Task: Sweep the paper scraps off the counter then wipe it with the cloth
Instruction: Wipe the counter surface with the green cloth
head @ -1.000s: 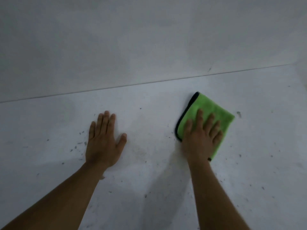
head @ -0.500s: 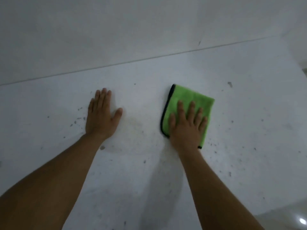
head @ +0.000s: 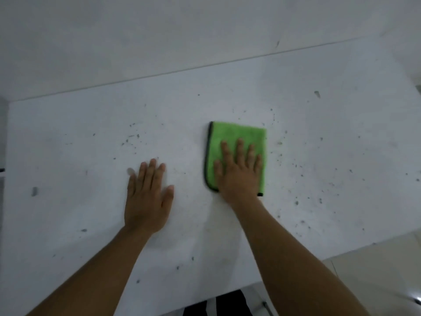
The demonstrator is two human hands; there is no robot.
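My right hand (head: 239,174) presses flat, fingers straight, on the folded green cloth (head: 237,142) mid-table, while my left hand (head: 147,197) lies open on the bare white table (head: 68,156). Dark specks (head: 293,165) remain either side; wiping may just smear or scatter them, I think.

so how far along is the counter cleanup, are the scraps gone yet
Done: no large paper scraps show on the counter, so the sweep looks finished, though small dark specks dot it on both sides. In hand: the right hand presses flat on the folded green cloth, wiping; the left hand rests flat on the counter. Left: wiping the speckled areas beside the cloth.
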